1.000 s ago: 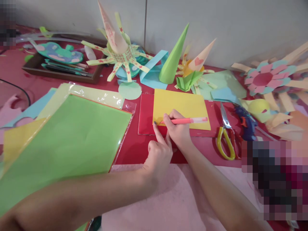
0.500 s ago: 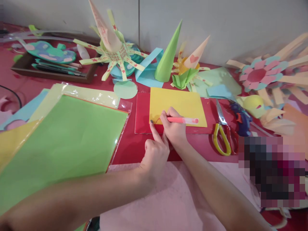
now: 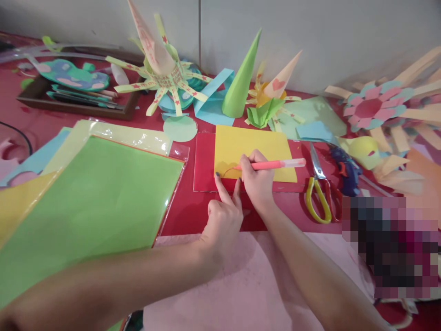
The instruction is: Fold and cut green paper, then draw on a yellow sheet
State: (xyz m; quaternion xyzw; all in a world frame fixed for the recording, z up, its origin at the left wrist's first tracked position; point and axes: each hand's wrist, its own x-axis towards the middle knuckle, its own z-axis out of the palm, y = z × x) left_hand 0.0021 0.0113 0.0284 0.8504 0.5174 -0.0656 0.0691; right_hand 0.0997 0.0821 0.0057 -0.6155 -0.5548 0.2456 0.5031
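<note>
A yellow sheet of paper (image 3: 255,142) lies on a red board (image 3: 204,161) in front of me. My right hand (image 3: 258,184) grips a pink pen (image 3: 275,164), its tip down on the yellow sheet near the lower left. A short curved reddish line (image 3: 228,171) runs on the paper to the left of the tip. Two outstretched fingers of my left hand (image 3: 223,220) rest at the sheet's bottom edge, one at the lower left corner and one close to my right hand. The left hand's other fingers are curled, and it holds nothing.
Scissors (image 3: 319,202) and a blue glue gun (image 3: 347,174) lie right of the board. Green paper in a clear sleeve (image 3: 103,197) is at left. Behind stand a green paper cone (image 3: 237,92), other paper crafts (image 3: 161,73) and a brown tray (image 3: 76,109).
My right hand and the pen have moved to the right across the yellow sheet, and more of the curved line shows. My left hand stays in place.
</note>
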